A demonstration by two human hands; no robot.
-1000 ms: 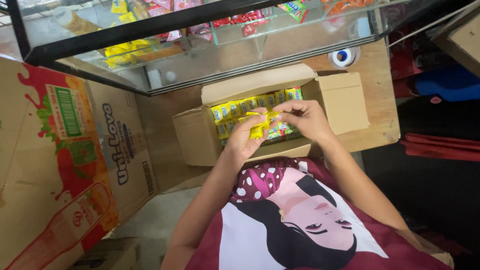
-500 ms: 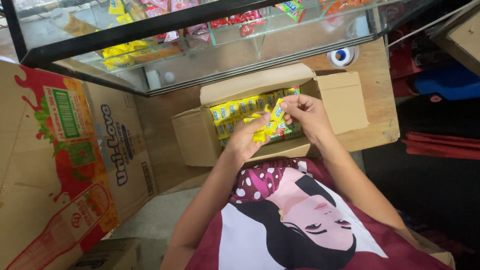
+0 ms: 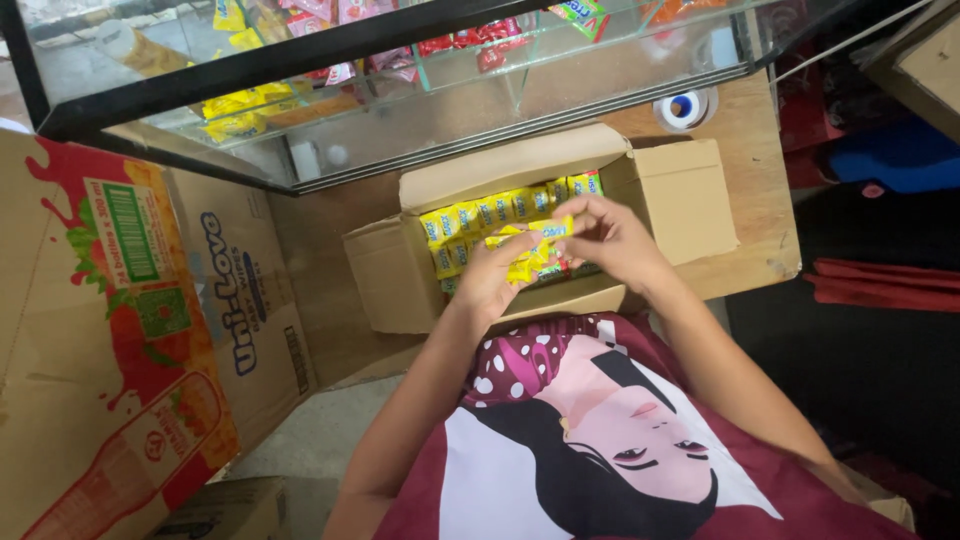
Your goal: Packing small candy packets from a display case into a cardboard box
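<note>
Hands: your left hand (image 3: 488, 283) and right hand (image 3: 607, 237), fingers clamped on one small yellow sachet (image 3: 527, 262).
Boxes: one open brown cardboard box (image 3: 665, 195), centre frame, rows of sachets inside.
Around: glass display case (image 3: 400, 90) above.

Glass display case (image 3: 420, 110) with snacks — printed cartons (image 3: 110, 330) left, tape roll (image 3: 684, 106).

There is one view only, from a camera worn on the person's head. It looks steeply down and slightly forward, along the person's chest and forearms, at close range. The left hand (image 3: 490, 285) and right hand (image 3: 610, 240) meet near the middle of the frame, over an open cardboard box (image 3: 670, 195). A glass display case (image 3: 400, 110) crosses the top edge; a large printed carton (image 3: 110, 330) fills the left side, very near the lens.
</note>
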